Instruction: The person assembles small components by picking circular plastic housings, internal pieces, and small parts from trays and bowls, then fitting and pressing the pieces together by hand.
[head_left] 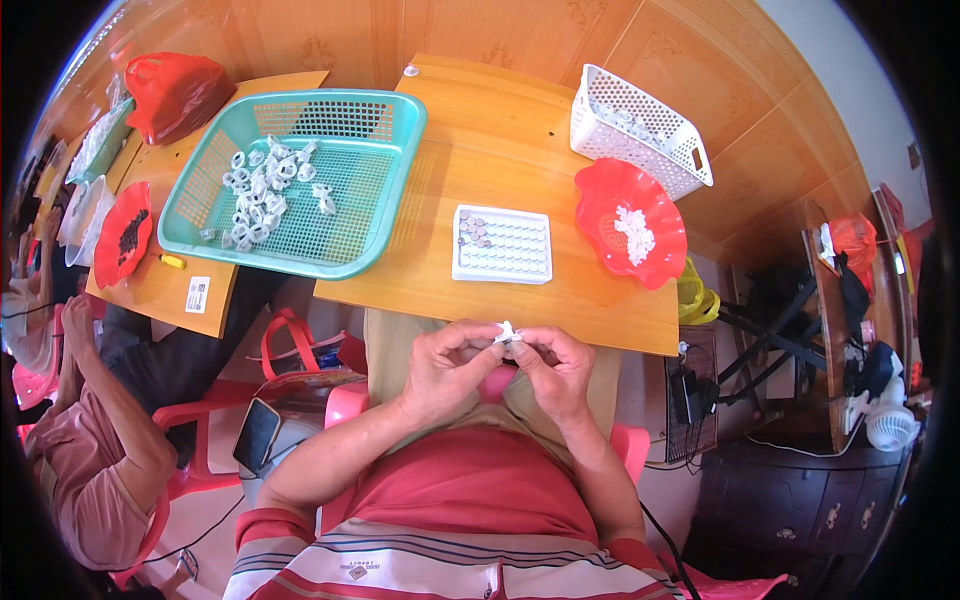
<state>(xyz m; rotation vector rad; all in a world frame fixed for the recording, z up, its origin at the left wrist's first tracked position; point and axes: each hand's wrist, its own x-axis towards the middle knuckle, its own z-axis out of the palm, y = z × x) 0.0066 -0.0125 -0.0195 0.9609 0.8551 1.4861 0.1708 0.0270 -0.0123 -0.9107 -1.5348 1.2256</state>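
Observation:
Just in front of the table's near edge, my left hand (447, 362) and my right hand (550, 365) meet with fingertips pinched on a small white plastic piece (507, 333). Its exact kind is too small to make out, and the thumbs cover its lower part. Beyond them on the table lies a white tray (503, 275) with rows of round hollows. Several small round greyish discs (474, 232) sit at its left end. To the right, a red wavy-rimmed dish (592, 205) carries a heap of small white pieces (634, 236).
A large green basket (400, 170) holding several white ring-like parts (262, 190) spans the left tables. At the back right stands a white perforated basket (640, 125). Farther left are a red dish (112, 215) of dark bits, a yellow-handled tool (172, 262) and a seated co-worker (110, 450).

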